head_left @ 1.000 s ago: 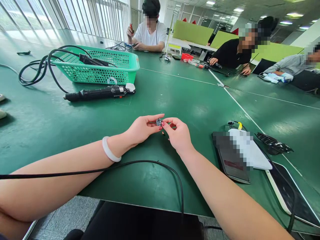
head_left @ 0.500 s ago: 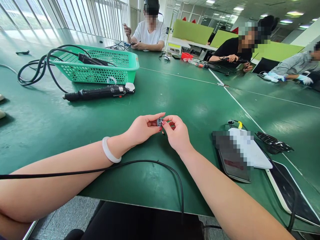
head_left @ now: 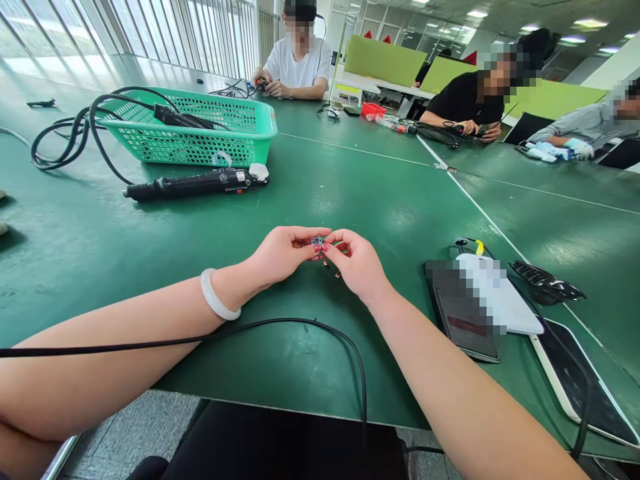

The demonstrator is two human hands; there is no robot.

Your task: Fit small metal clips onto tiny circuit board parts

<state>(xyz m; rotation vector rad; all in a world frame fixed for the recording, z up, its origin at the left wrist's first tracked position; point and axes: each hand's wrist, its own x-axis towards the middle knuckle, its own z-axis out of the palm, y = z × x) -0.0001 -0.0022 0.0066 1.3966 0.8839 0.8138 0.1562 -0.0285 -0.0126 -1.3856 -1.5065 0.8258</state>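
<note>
Between my fingertips, above the green table (head_left: pixel 320 180), is a small dark grey part with fine metallic detail (head_left: pixel 317 241); its exact kind is too small to make out. My left hand (head_left: pixel 283 253) pinches it from the left with thumb and fingers. From the right, the thumb and forefinger of my right hand (head_left: pixel 357 260) close on its edge, the two thumbs almost touching. Something thin and copper-coloured (head_left: pixel 338 274) shows beneath the right fingers. Much of the part is hidden by the fingertips. A white band circles my left wrist.
A black electric screwdriver (head_left: pixel 195 184) lies before a green basket (head_left: pixel 200 150) with cables. At right are a dark phone (head_left: pixel 465 327), a white pad (head_left: pixel 520 313), a tablet (head_left: pixel 580 380) and a black object (head_left: pixel 547 283). A black cable (head_left: pixel 280 322) crosses my left forearm. Several people sit opposite.
My thumbs have come closer together over the small part, covering more of it. A copper-coloured end now shows under my right fingers. The person in white has lowered a raised hand.
</note>
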